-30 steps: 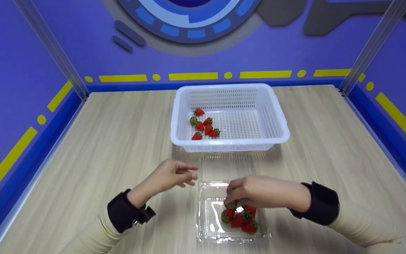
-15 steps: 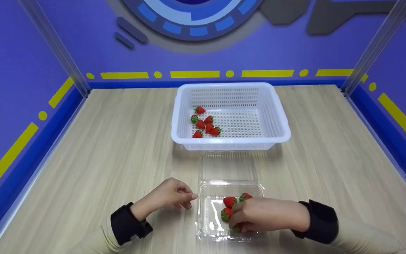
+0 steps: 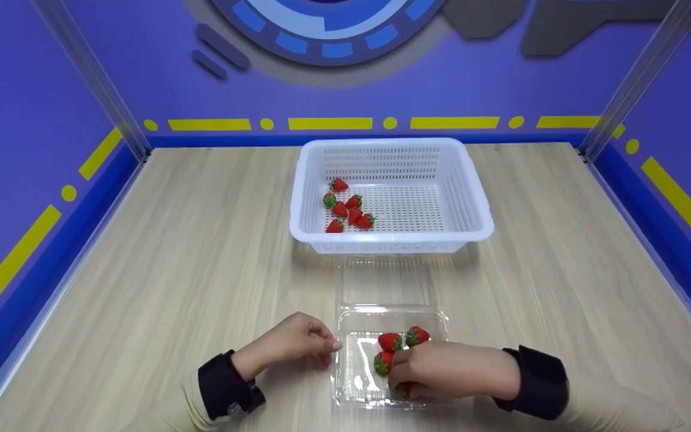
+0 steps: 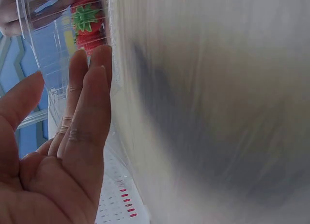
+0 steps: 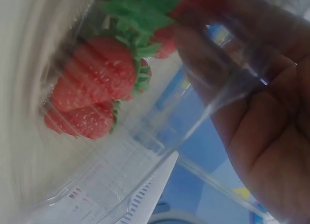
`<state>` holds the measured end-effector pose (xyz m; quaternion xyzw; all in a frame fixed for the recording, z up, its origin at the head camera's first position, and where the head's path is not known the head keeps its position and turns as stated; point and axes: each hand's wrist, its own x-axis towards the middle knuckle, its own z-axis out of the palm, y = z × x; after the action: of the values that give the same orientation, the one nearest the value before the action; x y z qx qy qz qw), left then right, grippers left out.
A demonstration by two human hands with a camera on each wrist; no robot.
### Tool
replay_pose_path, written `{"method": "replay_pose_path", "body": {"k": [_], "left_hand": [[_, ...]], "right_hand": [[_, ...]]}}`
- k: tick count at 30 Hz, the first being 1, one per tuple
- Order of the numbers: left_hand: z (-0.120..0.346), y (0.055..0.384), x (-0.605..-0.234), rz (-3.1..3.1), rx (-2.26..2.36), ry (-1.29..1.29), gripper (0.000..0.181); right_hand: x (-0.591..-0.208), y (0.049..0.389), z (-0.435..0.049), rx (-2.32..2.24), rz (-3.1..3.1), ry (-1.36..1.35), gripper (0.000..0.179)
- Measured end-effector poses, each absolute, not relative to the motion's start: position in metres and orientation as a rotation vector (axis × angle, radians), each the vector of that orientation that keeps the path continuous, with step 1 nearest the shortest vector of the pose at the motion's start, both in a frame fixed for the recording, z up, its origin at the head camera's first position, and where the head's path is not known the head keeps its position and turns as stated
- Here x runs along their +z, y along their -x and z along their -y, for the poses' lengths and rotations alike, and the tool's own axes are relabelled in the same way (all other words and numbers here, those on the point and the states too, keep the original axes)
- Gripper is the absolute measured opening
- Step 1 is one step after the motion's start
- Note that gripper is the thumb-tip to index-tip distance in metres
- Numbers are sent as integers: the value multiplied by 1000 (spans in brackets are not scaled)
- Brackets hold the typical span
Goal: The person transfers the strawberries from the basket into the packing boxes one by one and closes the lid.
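A clear plastic clamshell box [image 3: 354,384] stands in front of me, with several red strawberries [image 3: 390,342] inside. My right hand [image 3: 450,369] reaches into its right side and covers part of the fruit. In the right wrist view its fingers pinch a strawberry [image 5: 201,1], seen through the clear wall, beside a green leafy top. My left hand [image 3: 297,342] is beside the box's left wall, fingertips right at the wall. The left wrist view shows these fingers [image 4: 89,107] nearly straight and the thumb apart, with nothing between them.
Behind the box, its clear lid [image 3: 387,285] lies folded back toward a white perforated basket [image 3: 393,237]. Several strawberries [image 3: 339,209] sit in the left part of that basket. Blue printed panels [image 3: 261,102] wall the wooden tabletop [image 3: 201,240] at the back and sides.
My right hand has moved nearer to me inside the box, uncovering strawberries at its back. My left hand has come down and closer to the left wall.
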<state>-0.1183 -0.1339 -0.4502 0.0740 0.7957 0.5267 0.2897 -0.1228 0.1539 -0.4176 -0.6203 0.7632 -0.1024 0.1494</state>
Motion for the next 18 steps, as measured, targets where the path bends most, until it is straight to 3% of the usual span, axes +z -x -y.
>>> {"method": "replay_pose_path", "body": {"k": [18], "left_hand": [[128, 117, -448, -2025, 1512, -127, 10]], "right_hand": [[-425, 109, -145, 36, -2384, 1884, 14]]}}
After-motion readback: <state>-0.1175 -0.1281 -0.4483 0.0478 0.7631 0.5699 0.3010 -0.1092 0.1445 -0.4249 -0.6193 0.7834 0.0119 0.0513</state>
